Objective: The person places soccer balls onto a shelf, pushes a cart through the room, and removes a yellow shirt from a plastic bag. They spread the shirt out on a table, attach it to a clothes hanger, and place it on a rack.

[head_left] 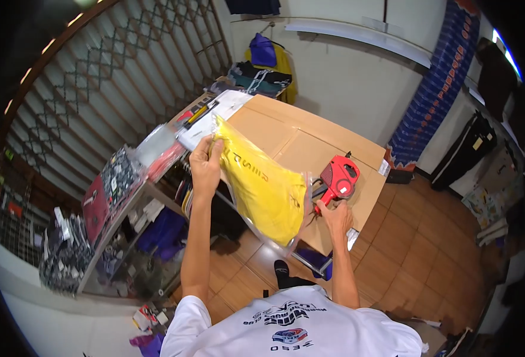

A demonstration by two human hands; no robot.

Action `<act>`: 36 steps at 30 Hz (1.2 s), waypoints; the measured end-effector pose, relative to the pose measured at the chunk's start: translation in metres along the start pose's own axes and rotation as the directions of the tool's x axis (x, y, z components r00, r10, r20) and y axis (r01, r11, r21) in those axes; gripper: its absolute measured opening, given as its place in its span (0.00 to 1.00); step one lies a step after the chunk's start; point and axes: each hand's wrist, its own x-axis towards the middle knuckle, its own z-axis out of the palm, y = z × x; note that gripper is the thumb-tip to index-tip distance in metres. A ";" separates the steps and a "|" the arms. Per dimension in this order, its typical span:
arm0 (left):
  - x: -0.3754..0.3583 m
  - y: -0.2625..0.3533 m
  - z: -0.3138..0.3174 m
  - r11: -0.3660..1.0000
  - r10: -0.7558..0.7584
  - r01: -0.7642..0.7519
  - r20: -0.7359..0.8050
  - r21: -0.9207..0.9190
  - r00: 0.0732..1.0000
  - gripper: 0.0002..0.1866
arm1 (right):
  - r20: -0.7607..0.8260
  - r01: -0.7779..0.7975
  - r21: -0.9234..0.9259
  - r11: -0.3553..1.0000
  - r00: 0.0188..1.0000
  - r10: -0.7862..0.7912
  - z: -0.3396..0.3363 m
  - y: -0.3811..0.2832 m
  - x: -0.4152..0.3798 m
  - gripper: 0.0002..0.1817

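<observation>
My left hand (205, 163) pinches the upper left edge of a clear plastic bag (261, 184) with a folded yellow garment inside. Dark lettering shows on the yellow, and the bag slants over the cardboard-topped table, its lower end hanging past the near edge. My right hand (337, 218) is closed around the handle of a red price label gun (338, 178). The gun's head points away from me, above the cardboard (310, 149) and just right of the bag's lower end.
A yellow-and-black cutter (198, 114) lies on white packets at the table's far left corner. Left of the table is a shelf unit (133, 235) stacked with bagged clothes. A tall blue printed roll (432, 89) leans at the right wall. Brown tiles (417, 238) cover the floor.
</observation>
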 end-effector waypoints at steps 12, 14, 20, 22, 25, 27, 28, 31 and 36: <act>0.076 -0.300 -0.087 0.726 -0.218 0.128 0.050 0.676 0.975 0.37 | -0.099 -0.140 -0.002 0.990 0.985 0.139 0.023 -0.030 0.002 0.23; 0.064 -0.313 -0.095 0.611 -0.265 0.102 0.081 0.785 0.961 0.39 | -0.095 -0.181 0.027 0.983 0.979 0.183 0.020 -0.029 0.005 0.24; 0.065 -0.297 -0.090 0.607 -0.323 0.131 0.093 0.784 0.942 0.38 | -0.156 -0.133 0.229 0.964 0.973 0.172 0.025 -0.010 0.017 0.23; 0.075 -0.317 -0.104 0.654 -0.295 0.108 0.121 0.749 0.948 0.37 | -0.176 -0.136 0.216 0.967 0.969 0.176 0.026 -0.010 0.021 0.21; 0.094 -0.339 -0.113 0.751 -0.238 0.108 0.114 0.652 0.965 0.36 | -0.292 -0.069 0.204 0.977 0.948 0.128 0.024 -0.019 0.030 0.18; 0.106 -0.341 -0.119 0.811 -0.292 0.167 0.139 0.561 0.946 0.34 | -0.292 -0.060 0.193 0.979 0.949 0.115 0.018 -0.032 0.039 0.18; 0.112 -0.345 -0.121 0.814 -0.291 0.167 0.141 0.557 0.946 0.34 | -0.288 -0.050 0.185 0.982 0.952 0.103 0.015 -0.040 0.045 0.19; 0.125 -0.350 -0.128 0.839 -0.323 0.208 0.153 0.503 0.934 0.29 | -0.322 -0.014 0.193 0.981 0.944 0.077 0.008 -0.074 0.067 0.18; 0.135 -0.338 -0.128 0.822 -0.312 0.143 0.226 0.552 0.923 0.26 | -0.326 0.050 0.217 0.975 0.945 0.024 0.021 -0.129 0.119 0.16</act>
